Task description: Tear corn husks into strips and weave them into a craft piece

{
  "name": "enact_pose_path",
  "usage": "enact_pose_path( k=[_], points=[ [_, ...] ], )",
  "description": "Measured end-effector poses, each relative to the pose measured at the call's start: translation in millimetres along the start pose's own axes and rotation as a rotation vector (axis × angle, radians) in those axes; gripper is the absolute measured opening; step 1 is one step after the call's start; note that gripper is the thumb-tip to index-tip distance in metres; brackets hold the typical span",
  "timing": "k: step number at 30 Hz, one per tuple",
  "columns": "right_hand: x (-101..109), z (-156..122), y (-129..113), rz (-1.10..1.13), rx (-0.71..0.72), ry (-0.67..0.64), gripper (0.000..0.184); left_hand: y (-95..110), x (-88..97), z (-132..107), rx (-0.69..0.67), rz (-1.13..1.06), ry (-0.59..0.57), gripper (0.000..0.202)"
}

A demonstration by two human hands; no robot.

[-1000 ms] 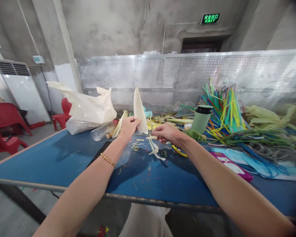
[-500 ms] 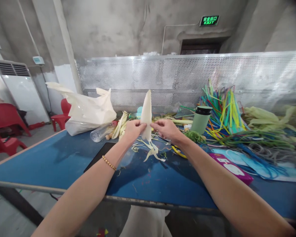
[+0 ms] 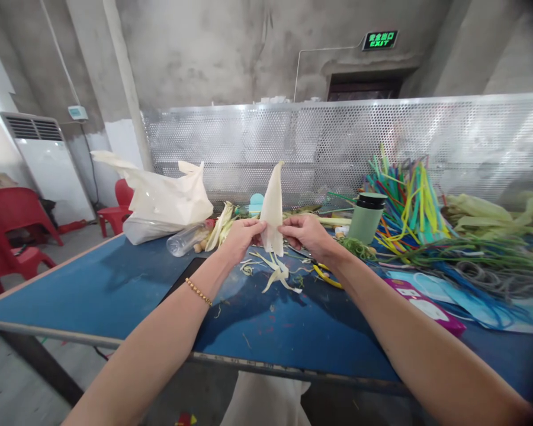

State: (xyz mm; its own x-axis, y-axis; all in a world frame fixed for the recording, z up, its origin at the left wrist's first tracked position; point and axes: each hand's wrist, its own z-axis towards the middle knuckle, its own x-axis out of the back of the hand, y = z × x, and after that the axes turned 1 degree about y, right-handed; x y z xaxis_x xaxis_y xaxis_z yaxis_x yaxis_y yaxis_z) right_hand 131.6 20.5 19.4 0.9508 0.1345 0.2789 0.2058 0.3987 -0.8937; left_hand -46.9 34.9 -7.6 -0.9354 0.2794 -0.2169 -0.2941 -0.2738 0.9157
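A pale, pointed corn husk [image 3: 272,204] stands upright between my two hands, above the middle of the table. My left hand [image 3: 245,238] pinches its left edge between thumb and fingers. On the opposite edge, my right hand [image 3: 306,234] grips the husk in the same way. Below it, torn husk strips [image 3: 279,277] lie on the blue tabletop. Yellow-handled pliers or scissors [image 3: 326,277], partly hidden, rest near my right wrist.
A white plastic bag [image 3: 166,198] and a clear bottle [image 3: 184,241] are at left. To the right stand a green lidded jar [image 3: 366,220], colourful pipe cleaners [image 3: 415,201], more husks [image 3: 484,216] and a purple packet [image 3: 430,307]. A perforated metal screen [image 3: 337,142] rises behind the table [image 3: 93,296].
The husk's tip now leans a little to the right, and its lower end looks wider. Both hands keep hold of its edges. The whole view has shifted slightly.
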Motion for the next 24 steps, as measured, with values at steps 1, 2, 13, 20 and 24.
enact_pose_path(
  k=[1, 2, 13, 20, 24],
  points=[
    [0.2, -0.2, -0.3, 0.000, 0.002, -0.001, 0.017, 0.3, 0.0, -0.1, 0.005, -0.003, -0.006, 0.029],
    [0.5, -0.4, -0.5, -0.002, 0.006, 0.001, 0.016, 0.6, 0.1, -0.3, 0.008, -0.006, -0.014, 0.029],
    [4.2, -0.4, -0.7, -0.060, 0.046, 0.062, 0.013, 0.2, 3.1, -0.8, 0.021, 0.051, -0.070, 0.019],
    [2.0, -1.2, -3.9, -0.061, 0.032, 0.061, 0.018, -0.7, 2.3, 0.1, 0.029, 0.016, -0.059, 0.023],
    [1.8, -1.0, -3.3, -0.059, 0.031, 0.061, 0.020, -0.5, 1.5, -0.4, 0.042, 0.031, -0.042, 0.023]
  ],
)
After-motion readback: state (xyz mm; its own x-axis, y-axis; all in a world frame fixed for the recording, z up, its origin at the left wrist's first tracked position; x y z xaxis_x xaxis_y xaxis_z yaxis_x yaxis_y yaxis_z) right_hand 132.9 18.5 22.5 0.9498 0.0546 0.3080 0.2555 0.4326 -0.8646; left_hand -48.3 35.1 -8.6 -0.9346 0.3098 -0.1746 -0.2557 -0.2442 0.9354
